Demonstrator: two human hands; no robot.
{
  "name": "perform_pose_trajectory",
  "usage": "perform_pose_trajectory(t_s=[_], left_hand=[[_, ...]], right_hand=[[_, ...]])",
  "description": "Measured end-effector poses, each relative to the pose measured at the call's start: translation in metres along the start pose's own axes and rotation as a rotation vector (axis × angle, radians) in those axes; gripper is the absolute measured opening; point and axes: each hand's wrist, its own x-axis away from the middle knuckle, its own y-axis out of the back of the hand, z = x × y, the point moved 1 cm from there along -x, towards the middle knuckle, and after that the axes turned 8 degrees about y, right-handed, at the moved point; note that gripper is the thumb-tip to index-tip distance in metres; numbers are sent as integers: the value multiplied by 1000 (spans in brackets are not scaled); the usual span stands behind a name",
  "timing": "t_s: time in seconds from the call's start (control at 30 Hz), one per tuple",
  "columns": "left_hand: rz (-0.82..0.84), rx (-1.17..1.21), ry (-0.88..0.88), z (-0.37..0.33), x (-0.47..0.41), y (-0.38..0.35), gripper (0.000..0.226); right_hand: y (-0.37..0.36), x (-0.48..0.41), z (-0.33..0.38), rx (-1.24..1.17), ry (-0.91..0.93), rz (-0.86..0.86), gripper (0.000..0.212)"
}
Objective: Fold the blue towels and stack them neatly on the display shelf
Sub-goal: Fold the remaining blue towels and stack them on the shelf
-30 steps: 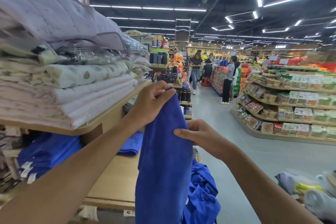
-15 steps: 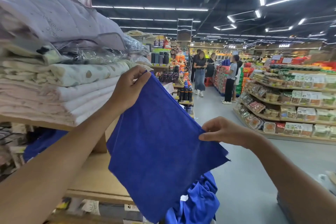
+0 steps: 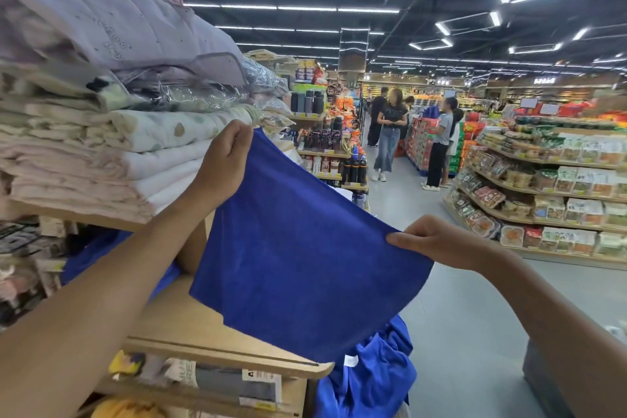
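Note:
A blue towel (image 3: 305, 258) hangs spread out in the air in front of me, over the wooden display shelf (image 3: 190, 326). My left hand (image 3: 225, 159) grips its upper left corner, raised near the stacked bedding. My right hand (image 3: 431, 241) pinches the upper right corner, lower and to the right. More blue towels lie on the shelf at the left (image 3: 88, 254), partly hidden by my left arm. A crumpled heap of blue towels (image 3: 373, 380) sits below the shelf's front corner.
Folded pale bedding (image 3: 101, 146) is piled on the upper shelf (image 3: 88, 219) at left. The aisle floor (image 3: 475, 316) runs ahead on the right. Several shoppers (image 3: 390, 132) stand far down the aisle. Food shelves (image 3: 543, 187) line the right side.
The towel went from hanging bunched and narrow to spread wide. My hands moved apart, the left one up and left, the right one to the right.

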Motion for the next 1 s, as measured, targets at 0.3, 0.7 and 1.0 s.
perform_pose_trajectory(t_s=[0.3, 0.7, 1.0], left_hand=[[219, 364, 378, 35, 4, 24, 28], [146, 283, 348, 84, 48, 62, 14], [25, 477, 386, 120, 82, 106, 17]], right_hand=[[9, 3, -11, -233, 46, 19, 19], [-18, -14, -8, -403, 90, -369, 33], [-42, -24, -2, -659, 59, -174, 12]])
